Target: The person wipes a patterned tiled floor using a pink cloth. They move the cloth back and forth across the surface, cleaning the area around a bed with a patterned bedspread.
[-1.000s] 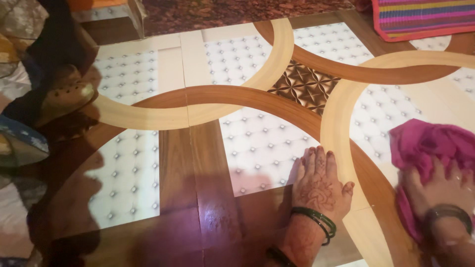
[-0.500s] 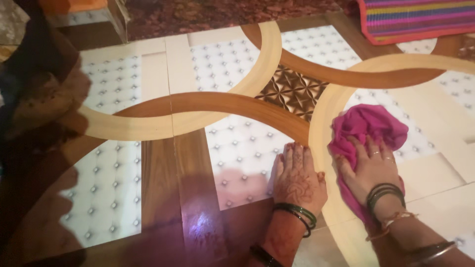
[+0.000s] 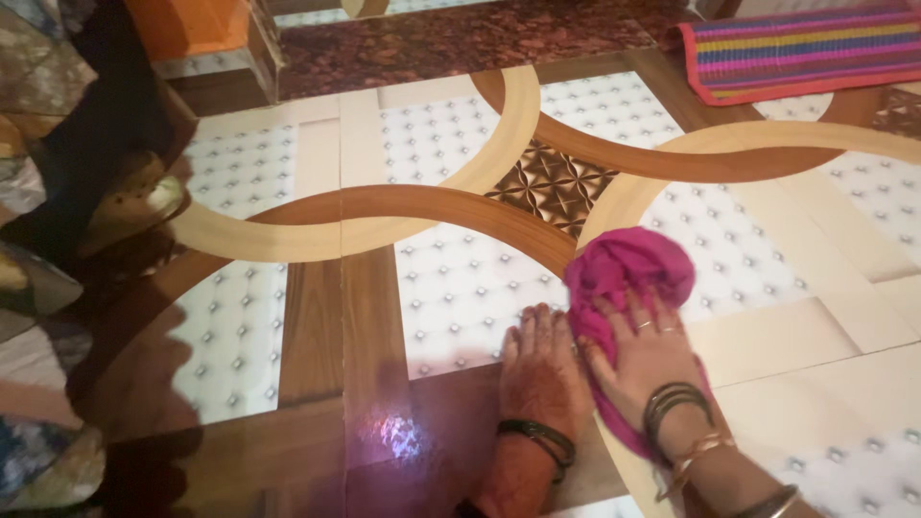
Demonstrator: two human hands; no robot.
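**Inspector A:** Condition of the cloth (image 3: 624,273)?

**Inspector B:** Magenta, soft, crumpled into a loose bunch. It lies on the floor (image 3: 460,288), over a pale curved band where that meets a white studded panel, toward the near edge. One end trails back under the wrist.

**A:** Grip?

**B:** The right hand (image 3: 648,350) lies flat on the cloth, fingers spread, pressing down rather than closed round it. The left hand (image 3: 542,369) is flat and open on the bare floor, just beside the right, holding nothing. Bangles on both wrists.

**A:** Containers?

**B:** None I can confirm. An orange object (image 3: 192,24) sits at the far left corner; kind and contents cannot be told.

**A:** Surroundings?

**B:** A striped mat (image 3: 806,48) at the far right corner. A tan shoe (image 3: 134,197) at the left edge, beside patterned fabric.
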